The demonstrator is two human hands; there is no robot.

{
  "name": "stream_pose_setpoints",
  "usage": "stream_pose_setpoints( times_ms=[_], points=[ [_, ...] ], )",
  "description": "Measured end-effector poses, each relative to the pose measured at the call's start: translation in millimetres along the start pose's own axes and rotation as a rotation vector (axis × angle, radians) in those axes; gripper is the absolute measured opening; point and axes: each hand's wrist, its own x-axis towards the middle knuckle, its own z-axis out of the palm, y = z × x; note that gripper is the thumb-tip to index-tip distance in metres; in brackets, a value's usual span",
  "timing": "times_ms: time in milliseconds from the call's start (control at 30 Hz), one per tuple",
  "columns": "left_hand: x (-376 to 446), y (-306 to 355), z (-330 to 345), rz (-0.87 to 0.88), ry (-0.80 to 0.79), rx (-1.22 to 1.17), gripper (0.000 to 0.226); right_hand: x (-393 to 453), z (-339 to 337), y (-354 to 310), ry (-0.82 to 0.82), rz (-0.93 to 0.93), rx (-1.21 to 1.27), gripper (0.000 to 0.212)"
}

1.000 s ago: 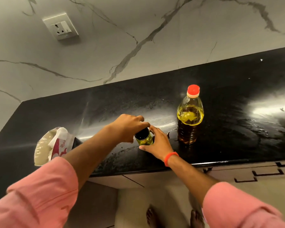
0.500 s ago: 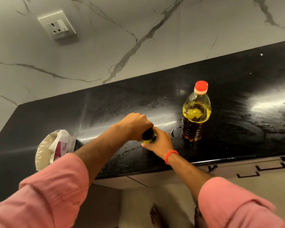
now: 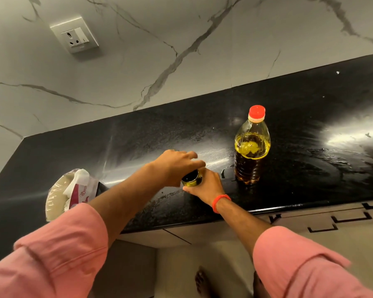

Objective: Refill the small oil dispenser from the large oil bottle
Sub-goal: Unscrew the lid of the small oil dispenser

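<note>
The small oil dispenser, yellow-green with a black top, stands on the black counter near its front edge. My right hand grips its body from the right. My left hand is over its black cap, fingers curled round it. Most of the dispenser is hidden by both hands. The large oil bottle, clear plastic with yellow oil and a red cap, stands upright to the right, a hand's width from my right hand, cap on.
A plastic packet of flat breads with a white-and-red wrapper lies on the counter at the left. A wall socket sits on the marble backsplash. Drawers run under the counter edge. My bare feet show on the floor below.
My left hand has turned on the dispenser's cap and its fingers have shifted. My right hand stays round the body. The view has drifted a little; the large bottle has not moved.
</note>
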Motion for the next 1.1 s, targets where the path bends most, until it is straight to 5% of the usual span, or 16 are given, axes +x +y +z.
stream_pose_setpoints(
  times_ms=[167,433,667,800,900,1100],
  points=[
    [-9.6,-4.9,1.5,0.057,0.071,0.049,0.065,-0.5,-0.4,1.1,-0.011,-0.004,0.048,0.066],
    [-0.2,-7.2,-15.0,-0.173,-0.012,-0.159,0.048,-2.2,-2.3,0.2,-0.020,-0.012,0.052,0.054],
    [4.5,-0.2,-13.0,-0.340,-0.028,-0.135,0.080,-2.5,-2.7,0.1,-0.027,-0.021,0.050,0.059],
    [0.7,-4.3,-5.1,-0.055,-0.039,-0.046,0.102,-1.9,-3.8,-1.5,-0.022,-0.007,0.020,0.061],
    [-3.8,-5.0,-2.6,0.033,0.010,-0.004,0.080,-2.7,-4.0,-1.8,-0.011,-0.002,0.027,0.064],
    [-3.2,-4.8,-8.8,-0.098,0.033,-0.150,0.051,-2.9,-4.6,-2.7,-0.021,-0.023,0.024,0.054]
  ],
)
